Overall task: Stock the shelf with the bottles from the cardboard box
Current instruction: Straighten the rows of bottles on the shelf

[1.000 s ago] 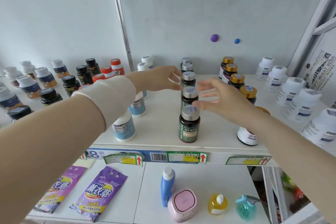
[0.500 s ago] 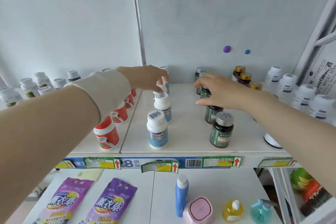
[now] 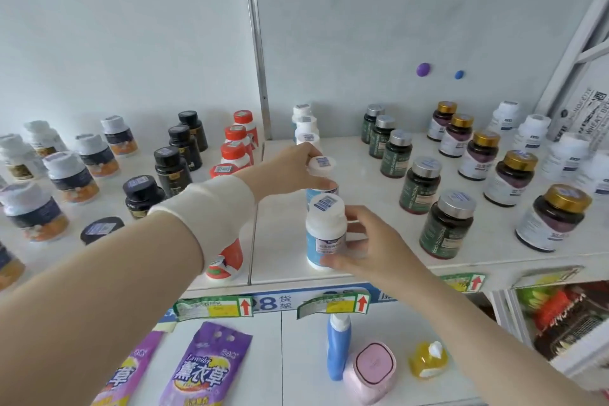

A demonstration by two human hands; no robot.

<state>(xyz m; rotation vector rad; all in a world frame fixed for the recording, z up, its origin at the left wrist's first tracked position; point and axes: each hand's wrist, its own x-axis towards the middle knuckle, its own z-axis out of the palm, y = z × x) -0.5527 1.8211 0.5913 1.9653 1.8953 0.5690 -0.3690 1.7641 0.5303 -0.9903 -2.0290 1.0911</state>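
A white shelf (image 3: 369, 155) carries rows of bottles running front to back. In the middle row of white bottles with blue labels, my right hand (image 3: 365, 241) grips the front bottle (image 3: 324, 234) by its side, near the shelf's front edge. Just behind it, my left hand (image 3: 290, 168) holds the second white bottle (image 3: 323, 165) by its cap. More white bottles (image 3: 304, 125) stand behind those. The cardboard box is not in view.
Green bottles with silver caps (image 3: 420, 184) and gold-capped bottles (image 3: 509, 178) stand to the right. Red-capped bottles (image 3: 235, 138), black bottles (image 3: 171, 168) and white-capped dark bottles (image 3: 69, 175) fill the left. A lower shelf holds purple pouches (image 3: 197, 372) and a blue bottle (image 3: 336, 346).
My right hand left the green bottles and came back to grip the front white bottle. My left hand drew back along the white row onto the second bottle's cap. The view shifted right.
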